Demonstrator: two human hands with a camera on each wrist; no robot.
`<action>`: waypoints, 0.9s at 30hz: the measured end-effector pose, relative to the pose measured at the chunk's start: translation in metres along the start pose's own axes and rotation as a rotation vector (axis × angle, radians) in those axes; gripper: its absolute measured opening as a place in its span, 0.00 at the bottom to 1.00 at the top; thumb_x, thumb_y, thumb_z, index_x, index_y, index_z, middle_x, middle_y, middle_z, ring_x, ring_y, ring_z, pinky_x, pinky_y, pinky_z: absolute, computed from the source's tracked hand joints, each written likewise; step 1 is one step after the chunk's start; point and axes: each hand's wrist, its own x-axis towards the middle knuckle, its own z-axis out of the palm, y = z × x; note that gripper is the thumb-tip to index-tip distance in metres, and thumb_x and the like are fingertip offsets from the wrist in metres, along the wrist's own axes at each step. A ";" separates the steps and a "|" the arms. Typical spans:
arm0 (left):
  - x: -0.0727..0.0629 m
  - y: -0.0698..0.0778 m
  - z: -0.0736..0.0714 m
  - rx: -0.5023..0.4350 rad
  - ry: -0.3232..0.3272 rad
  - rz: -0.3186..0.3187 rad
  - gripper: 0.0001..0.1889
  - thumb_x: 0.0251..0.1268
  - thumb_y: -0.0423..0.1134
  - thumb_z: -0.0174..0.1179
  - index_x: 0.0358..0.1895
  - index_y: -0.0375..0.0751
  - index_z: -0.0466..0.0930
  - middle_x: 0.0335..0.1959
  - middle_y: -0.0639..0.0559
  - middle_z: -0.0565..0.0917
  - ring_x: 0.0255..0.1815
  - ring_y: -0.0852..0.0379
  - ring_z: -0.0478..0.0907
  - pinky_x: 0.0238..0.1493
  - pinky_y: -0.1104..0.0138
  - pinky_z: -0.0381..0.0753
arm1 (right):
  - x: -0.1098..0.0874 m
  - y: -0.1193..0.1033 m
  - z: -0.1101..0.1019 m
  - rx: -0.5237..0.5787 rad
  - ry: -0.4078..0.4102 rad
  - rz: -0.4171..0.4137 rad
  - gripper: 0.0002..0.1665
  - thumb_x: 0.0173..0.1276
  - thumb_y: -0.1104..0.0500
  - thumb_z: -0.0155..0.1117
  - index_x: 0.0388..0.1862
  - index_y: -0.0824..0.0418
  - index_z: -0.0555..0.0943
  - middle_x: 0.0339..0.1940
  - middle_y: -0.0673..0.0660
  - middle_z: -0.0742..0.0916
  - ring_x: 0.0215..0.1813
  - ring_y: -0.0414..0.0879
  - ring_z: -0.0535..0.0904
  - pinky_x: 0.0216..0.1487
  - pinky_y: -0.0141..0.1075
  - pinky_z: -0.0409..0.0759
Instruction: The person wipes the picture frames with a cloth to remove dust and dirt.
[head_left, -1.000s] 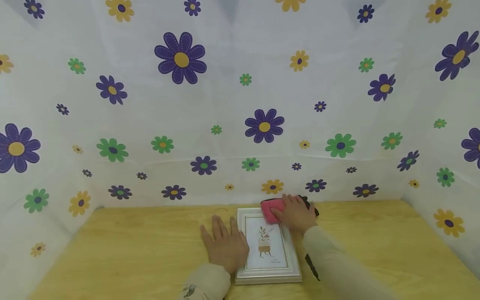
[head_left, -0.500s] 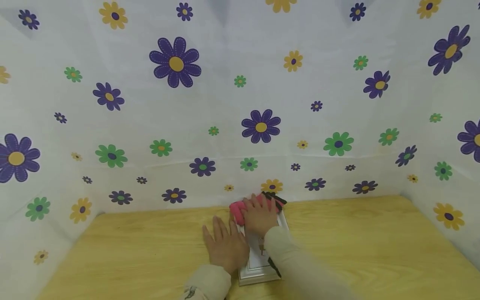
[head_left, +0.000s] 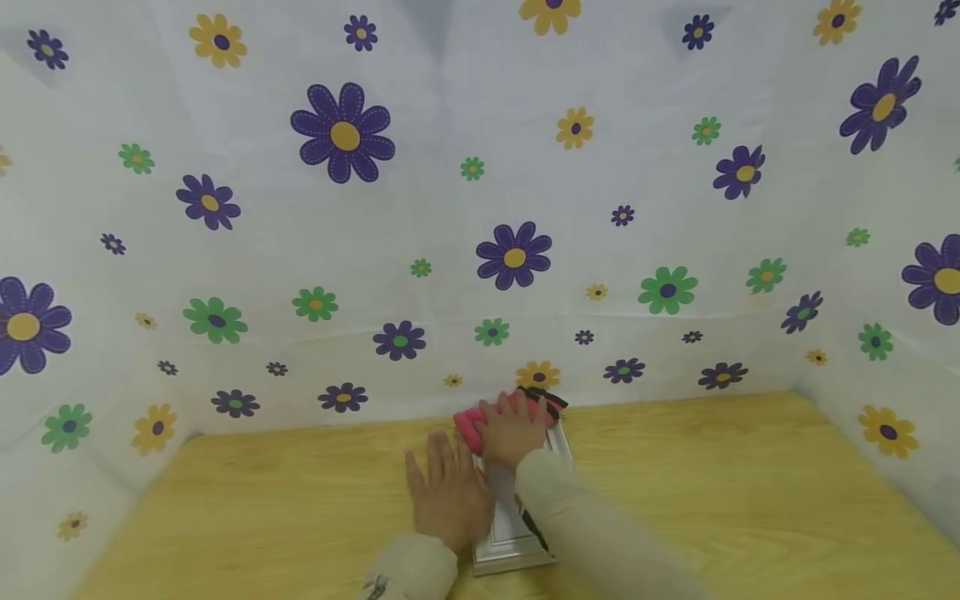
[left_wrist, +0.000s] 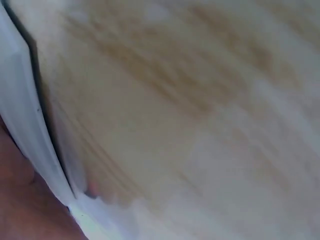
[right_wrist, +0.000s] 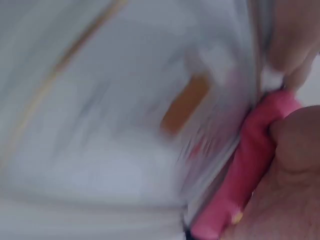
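Shifted left over the past second, the right hand (head_left: 512, 432), fingers spread, presses a cloth (head_left: 468, 428) — likely soft, light — across the far end of a frame (head_left: 512, 557). The left hand (head_left: 452, 502) splays flat alongside on the table (head_left: 720, 483); stiff, probably fragile, the frame suits a side hold.

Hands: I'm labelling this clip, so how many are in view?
2. The left hand is at the picture frame's left edge; the right hand is on the pink cloth at the frame's far end. None seems hidden.
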 end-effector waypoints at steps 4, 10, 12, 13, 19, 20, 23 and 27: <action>0.005 0.000 0.009 -0.018 0.032 0.010 0.29 0.72 0.46 0.39 0.73 0.40 0.58 0.73 0.39 0.58 0.74 0.42 0.47 0.68 0.40 0.35 | 0.000 0.032 -0.002 -0.029 0.001 -0.015 0.31 0.72 0.42 0.50 0.72 0.46 0.65 0.73 0.54 0.66 0.75 0.58 0.50 0.68 0.64 0.40; 0.013 -0.008 0.029 -0.028 0.097 0.012 0.29 0.71 0.47 0.38 0.74 0.48 0.57 0.73 0.40 0.57 0.74 0.41 0.46 0.68 0.40 0.31 | -0.009 0.087 -0.011 0.111 -0.067 0.054 0.30 0.75 0.47 0.46 0.74 0.51 0.62 0.75 0.58 0.62 0.75 0.62 0.47 0.66 0.68 0.39; 0.012 -0.007 0.031 -0.054 0.088 0.029 0.28 0.71 0.46 0.38 0.74 0.49 0.57 0.73 0.39 0.57 0.74 0.40 0.46 0.68 0.39 0.31 | -0.012 0.096 -0.010 0.156 -0.092 0.064 0.29 0.77 0.48 0.43 0.75 0.51 0.61 0.76 0.59 0.60 0.75 0.62 0.45 0.66 0.68 0.39; 0.011 -0.006 0.030 -0.068 0.074 0.036 0.28 0.72 0.46 0.38 0.74 0.50 0.56 0.73 0.39 0.57 0.74 0.40 0.45 0.68 0.39 0.30 | -0.014 0.097 -0.012 0.172 -0.106 0.069 0.30 0.77 0.48 0.43 0.75 0.51 0.60 0.76 0.59 0.59 0.76 0.62 0.44 0.66 0.67 0.39; 0.005 0.002 0.018 -0.125 -0.056 0.021 0.26 0.74 0.46 0.35 0.73 0.53 0.59 0.74 0.40 0.56 0.75 0.39 0.42 0.68 0.40 0.28 | -0.020 0.099 -0.011 0.253 -0.132 0.104 0.34 0.77 0.48 0.42 0.77 0.57 0.52 0.77 0.60 0.56 0.76 0.61 0.40 0.67 0.65 0.34; 0.004 0.003 0.016 -0.133 -0.069 0.008 0.26 0.74 0.46 0.35 0.73 0.54 0.60 0.74 0.40 0.56 0.75 0.38 0.43 0.67 0.40 0.28 | -0.022 0.098 -0.011 0.275 -0.124 0.117 0.35 0.77 0.48 0.42 0.77 0.59 0.51 0.77 0.61 0.55 0.76 0.61 0.40 0.68 0.64 0.33; 0.003 0.003 0.015 -0.124 -0.081 -0.031 0.25 0.74 0.46 0.33 0.72 0.57 0.61 0.73 0.37 0.58 0.74 0.37 0.44 0.67 0.40 0.28 | -0.034 0.096 -0.007 0.290 -0.092 0.146 0.40 0.77 0.46 0.44 0.76 0.66 0.48 0.76 0.63 0.55 0.76 0.61 0.41 0.69 0.63 0.35; 0.008 -0.003 0.022 -0.093 -0.050 -0.048 0.26 0.73 0.47 0.31 0.72 0.60 0.62 0.72 0.36 0.58 0.74 0.38 0.43 0.68 0.41 0.26 | -0.059 0.091 -0.002 0.227 -0.065 0.137 0.42 0.75 0.46 0.48 0.75 0.70 0.49 0.75 0.66 0.57 0.75 0.62 0.46 0.68 0.64 0.41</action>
